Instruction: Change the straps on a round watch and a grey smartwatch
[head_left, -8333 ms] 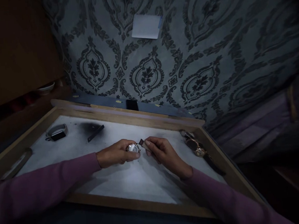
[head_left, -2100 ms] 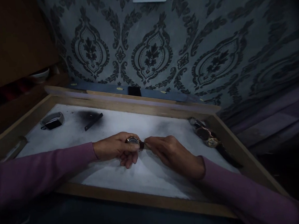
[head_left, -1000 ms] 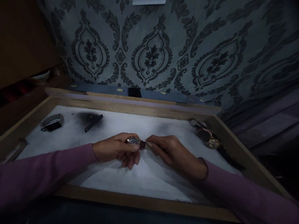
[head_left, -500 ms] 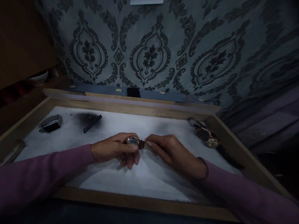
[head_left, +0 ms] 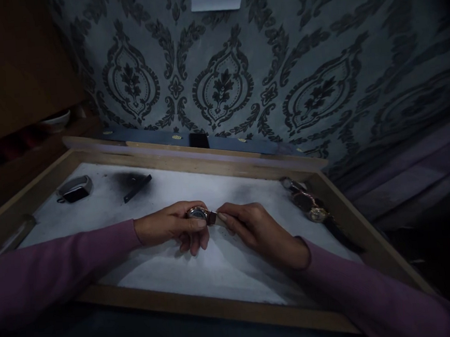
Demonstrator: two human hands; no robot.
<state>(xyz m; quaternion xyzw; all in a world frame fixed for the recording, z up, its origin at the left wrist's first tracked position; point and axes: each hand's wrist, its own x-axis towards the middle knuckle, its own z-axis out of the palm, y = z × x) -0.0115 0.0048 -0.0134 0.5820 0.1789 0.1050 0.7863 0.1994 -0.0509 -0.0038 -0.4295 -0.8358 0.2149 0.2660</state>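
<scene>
A round wristwatch (head_left: 198,213) with a metallic rim and a brown strap is held above the white bottom of a wooden tray (head_left: 212,300). My left hand (head_left: 177,225) is closed around the watch case, thumb across its lower edge and the other fingers beneath. From the right, my right hand (head_left: 248,225) pinches the strap (head_left: 212,218) between thumb and fingers near the case. A pale piece shows under the right fingertips; whether it is strap lining or something separate, I cannot tell.
Left in the tray lie a watch with a grey band (head_left: 74,189) and a dark flat bar (head_left: 137,189) beside a black smudge. Several watches (head_left: 316,213) lie along the right side. A patterned wall (head_left: 222,85) rises behind the tray's far edge.
The view has shifted slightly, so the whole scene sits a little further left. Both hands keep the same hold on the watch and its strap.
</scene>
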